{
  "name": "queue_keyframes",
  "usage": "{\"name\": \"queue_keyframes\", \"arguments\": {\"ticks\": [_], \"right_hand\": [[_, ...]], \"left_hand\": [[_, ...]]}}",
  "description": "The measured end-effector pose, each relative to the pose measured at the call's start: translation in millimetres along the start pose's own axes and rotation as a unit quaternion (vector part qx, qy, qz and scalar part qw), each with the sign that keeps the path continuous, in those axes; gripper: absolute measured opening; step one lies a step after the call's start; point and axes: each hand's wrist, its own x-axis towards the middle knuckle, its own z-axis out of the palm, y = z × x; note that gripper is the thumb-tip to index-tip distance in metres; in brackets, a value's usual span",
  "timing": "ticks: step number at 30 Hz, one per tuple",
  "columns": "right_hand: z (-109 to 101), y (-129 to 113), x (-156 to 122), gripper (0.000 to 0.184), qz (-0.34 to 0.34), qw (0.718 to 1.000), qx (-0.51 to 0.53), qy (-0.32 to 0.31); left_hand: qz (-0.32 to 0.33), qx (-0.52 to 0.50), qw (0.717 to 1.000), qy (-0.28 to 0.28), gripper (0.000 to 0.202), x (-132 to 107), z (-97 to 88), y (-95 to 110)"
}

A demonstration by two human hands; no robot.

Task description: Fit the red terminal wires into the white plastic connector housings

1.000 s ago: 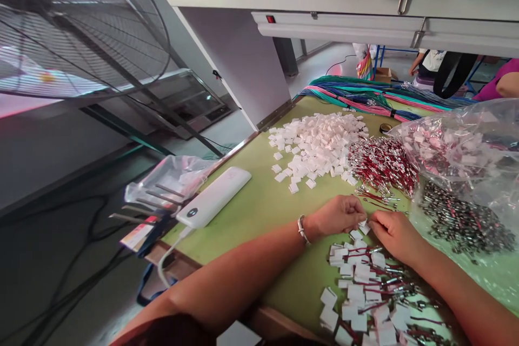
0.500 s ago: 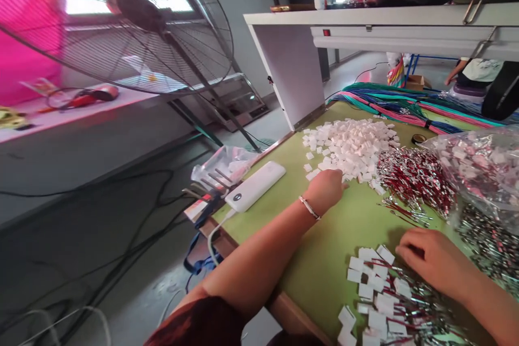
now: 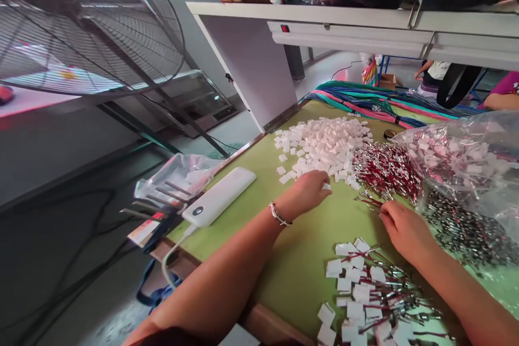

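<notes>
A small white plastic connector housing (image 3: 326, 187) shows at the fingertips of my left hand (image 3: 308, 190), which is closed on it just in front of a heap of white housings (image 3: 324, 143). My right hand (image 3: 407, 230) has its thumb and forefinger pinched at a few loose red wires (image 3: 368, 201) with metal terminals; its other fingers are curled under. Beyond it lies a pile of red terminal wires (image 3: 387, 170). Nearer me, white housings with red wires attached (image 3: 360, 294) lie in a spread group.
A clear plastic bag (image 3: 458, 146) of white parts sits at the right, beside a dark pile of metal-tipped pieces (image 3: 466, 227). Cable bundles (image 3: 365, 100) cross the back. A white power bank (image 3: 223, 194) lies at the left edge. A large fan (image 3: 133, 27) stands left; people are beyond.
My right hand has moved forward from beside the wired housings to the loose red wires. My left hand has drawn slightly back from the heap with a white housing. The view has turned right.
</notes>
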Motion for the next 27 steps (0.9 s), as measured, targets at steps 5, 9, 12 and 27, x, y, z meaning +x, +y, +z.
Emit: {"name": "queue_keyframes", "arguments": {"ticks": [5, 9, 12, 27], "right_hand": [[-1, -7, -2, 0.011, 0.041, 0.972, 0.228, -0.043], [-2, -10, -2, 0.019, 0.066, 0.948, 0.305, -0.057], [-1, -10, -3, 0.019, 0.041, 0.962, 0.267, -0.032], [3, -10, -7, 0.019, -0.064, 0.998, -0.006, -0.004]], "left_hand": [[-0.054, -0.428, 0.892, -0.137, 0.021, -2, 23.2, 14], [-0.110, -0.611, 0.768, -0.158, 0.022, -2, 48.0, 18], [-0.131, -0.652, 0.728, -0.167, 0.014, -3, 55.8, 18], [-0.044, -0.530, 0.830, -0.168, 0.027, -7, 53.5, 23]]}}
